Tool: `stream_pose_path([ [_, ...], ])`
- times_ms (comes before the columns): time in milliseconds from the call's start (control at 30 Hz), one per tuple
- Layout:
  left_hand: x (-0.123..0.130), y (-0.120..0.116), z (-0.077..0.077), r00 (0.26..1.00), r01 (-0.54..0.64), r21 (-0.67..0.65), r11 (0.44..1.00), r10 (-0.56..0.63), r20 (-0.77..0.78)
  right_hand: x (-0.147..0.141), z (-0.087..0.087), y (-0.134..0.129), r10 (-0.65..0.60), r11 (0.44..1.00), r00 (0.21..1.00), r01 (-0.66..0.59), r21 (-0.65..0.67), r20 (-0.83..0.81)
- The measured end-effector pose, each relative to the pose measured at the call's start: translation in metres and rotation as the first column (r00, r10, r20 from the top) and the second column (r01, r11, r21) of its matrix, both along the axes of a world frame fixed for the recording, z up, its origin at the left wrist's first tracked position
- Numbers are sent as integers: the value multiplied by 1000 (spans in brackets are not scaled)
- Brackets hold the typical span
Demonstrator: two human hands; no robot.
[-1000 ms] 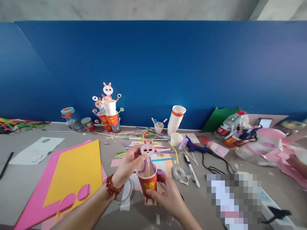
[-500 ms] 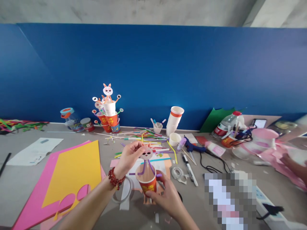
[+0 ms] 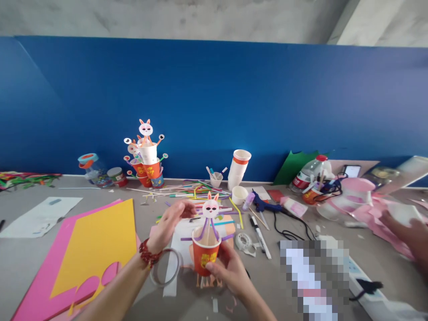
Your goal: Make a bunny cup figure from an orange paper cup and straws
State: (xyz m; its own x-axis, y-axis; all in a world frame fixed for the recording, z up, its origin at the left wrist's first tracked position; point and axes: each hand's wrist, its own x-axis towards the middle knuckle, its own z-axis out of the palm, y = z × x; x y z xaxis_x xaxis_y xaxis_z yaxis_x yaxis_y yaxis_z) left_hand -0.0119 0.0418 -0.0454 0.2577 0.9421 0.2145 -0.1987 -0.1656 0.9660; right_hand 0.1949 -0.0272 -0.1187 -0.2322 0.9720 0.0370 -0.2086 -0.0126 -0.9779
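My right hand (image 3: 230, 267) grips a red paper cup (image 3: 204, 259) with yellow print from its right side, holding it upright. Purple straws (image 3: 201, 232) rise from inside the cup and also stick out left and right through its sides. On top of them sits a white paper rabbit head (image 3: 210, 208) with pink ears and dark eyes, facing me. My left hand (image 3: 172, 220), a red bead bracelet on its wrist, is open just left of the rabbit head and apart from it.
Finished-looking rabbit cups (image 3: 152, 168) stand stacked at the back left. Straws and pens (image 3: 190, 191) lie behind the cup. Yellow card (image 3: 100, 245) lies on the left, tape rolls (image 3: 245, 242) nearby, a blue glue gun (image 3: 264, 205) to the right. Another person's hand (image 3: 406, 234) is at far right.
My left hand has let go of the rabbit head and drawn back left. The head has turned upright toward me, while my right hand keeps its hold on the cup.
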Motion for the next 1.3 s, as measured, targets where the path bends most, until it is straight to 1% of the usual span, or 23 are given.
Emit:
stream_pose_path([
  [33, -5, -4, -9, 1000, 10, 30, 999, -10, 14, 2, 1, 1, 13, 1000, 999, -13, -1, -44],
  [67, -10, -7, -17, 999, 51, 72, 996, -50, -4, 4, 2, 1, 24, 1000, 997, -24, 1, -72],
  [133, -15, -16, -32, 991, 107, 167, 980, -91, -96, 7, 3, 3, 34, 999, 995, -33, 14, -88],
  [200, -16, -23, -41, 979, 88, 259, 962, -35, -201, 9, 1, 4, 22, 999, 997, -19, 30, -77],
  [233, -15, -25, -43, 976, 67, 299, 952, -1, -218, 9, -1, 4, 13, 999, 997, -10, 36, -70],
  [300, -11, -29, -44, 977, 27, 365, 931, 52, -205, 9, -8, 4, 0, 999, 998, 3, 39, -64],
  [400, -8, -31, -38, 983, -17, 408, 913, 90, -160, 8, -17, 4, -22, 999, 997, 25, 47, -68],
  [467, -10, -32, -34, 987, -41, 384, 923, 97, -129, 8, -21, 3, -48, 997, 998, 51, 59, -50],
  [533, -12, -34, -29, 992, -40, 345, 938, 78, -95, 8, -21, 3, -59, 995, 998, 61, 75, -22],
  [633, -11, -37, -21, 996, -32, 297, 954, 54, -64, 8, -21, 4, -45, 995, 999, 43, 90, 11],
  [733, -3, -39, -18, 990, -109, 218, 970, 125, -58, 6, -20, 5, -48, 995, 999, 47, 86, 16],
  [800, 5, -40, -22, 983, -172, 121, 978, 178, -37, 4, -18, 6, -46, 995, 999, 45, 89, 15],
  [833, 9, -42, -26, 984, -178, 58, 982, 179, -12, 2, -17, 6, -38, 995, 999, 37, 93, 16],
  [900, 18, -45, -37, 990, -126, -61, 990, 129, 50, -1, -15, 6, -23, 995, 999, 20, 98, 24],
  [933, 21, -47, -43, 992, -94, -85, 992, 100, 76, -2, -15, 7, -24, 995, 999, 21, 99, 30],
  [1000, 26, -52, -51, 995, -69, -59, 996, 72, 66, -4, -15, 7, -36, 994, 998, 31, 107, 44],
  [1067, 27, -55, -55, 997, -76, -12, 997, 76, 6, -5, -15, 7, -50, 992, 997, 43, 123, 54],
  [1167, 27, -55, -53, 995, -82, 19, 996, 83, -56, -7, -15, 6, -43, 990, 998, 36, 136, 48],
  [1300, 23, -50, -49, 986, -142, 77, 987, 148, -76, -6, -12, 5, -34, 991, 999, 30, 127, 31],
])
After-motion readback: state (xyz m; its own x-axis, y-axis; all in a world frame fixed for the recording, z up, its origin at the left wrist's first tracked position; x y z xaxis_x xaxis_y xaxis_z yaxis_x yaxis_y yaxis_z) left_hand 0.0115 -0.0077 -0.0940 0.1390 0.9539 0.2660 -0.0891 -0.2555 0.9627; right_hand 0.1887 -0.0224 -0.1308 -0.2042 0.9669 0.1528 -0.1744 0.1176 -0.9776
